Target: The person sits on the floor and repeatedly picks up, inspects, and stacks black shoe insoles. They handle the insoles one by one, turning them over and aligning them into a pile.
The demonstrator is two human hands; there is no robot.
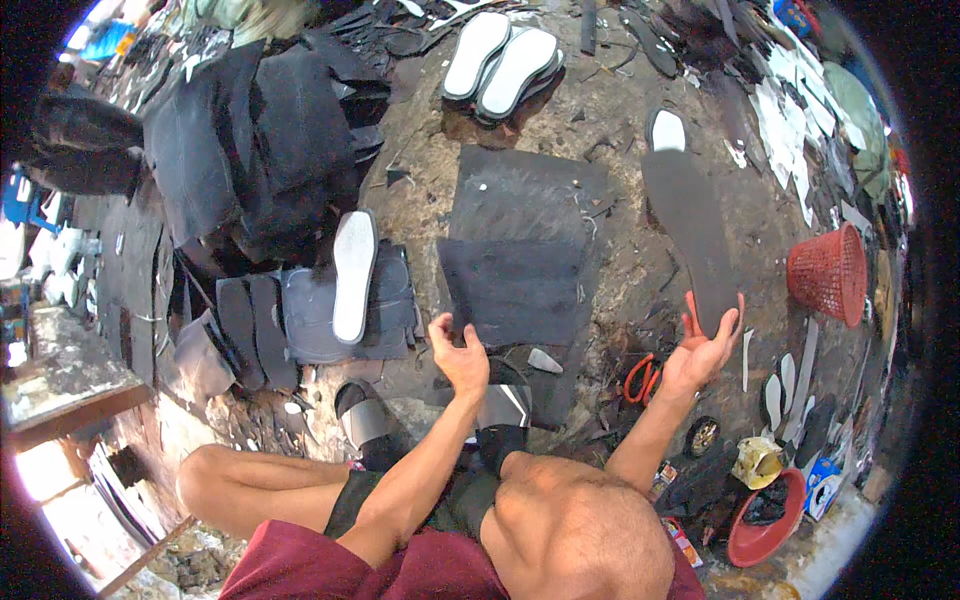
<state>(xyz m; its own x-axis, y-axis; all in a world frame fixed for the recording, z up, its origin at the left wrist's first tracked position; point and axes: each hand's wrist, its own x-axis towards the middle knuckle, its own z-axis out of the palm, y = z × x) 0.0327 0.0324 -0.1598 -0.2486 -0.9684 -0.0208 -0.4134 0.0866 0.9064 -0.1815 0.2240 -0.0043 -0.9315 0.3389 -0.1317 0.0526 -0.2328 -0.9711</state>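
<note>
So the right hand (695, 355) has the near end of a long, flat, dark grey sole-shaped piece (692, 235) pinched, fingers along one edge and thumb on the other. The piece stretches forward from that hand, leaning a bit left, and its far tip overlaps a small white-topped sole with a dark rim (668, 130).

Left hand (463, 358) isn't gripping anything I can see: thumb and fingers are spread apart, loosely curled. It's right by the near edge of a black rectangular sheet of thin material (515, 272), but can't tell if they're touching.

Just left of that hand and a little forward there's a white-topped, dark-edged sole (355, 275) lying on some flat dark sheets (390, 305). Way out ahead of the left hand sits a little pile of white-topped dark soles (505, 68).

Close by the right hand, just to its left, are orange-handled scissors (642, 380), and further off to its right, a red plastic mesh basket (827, 274).
</note>
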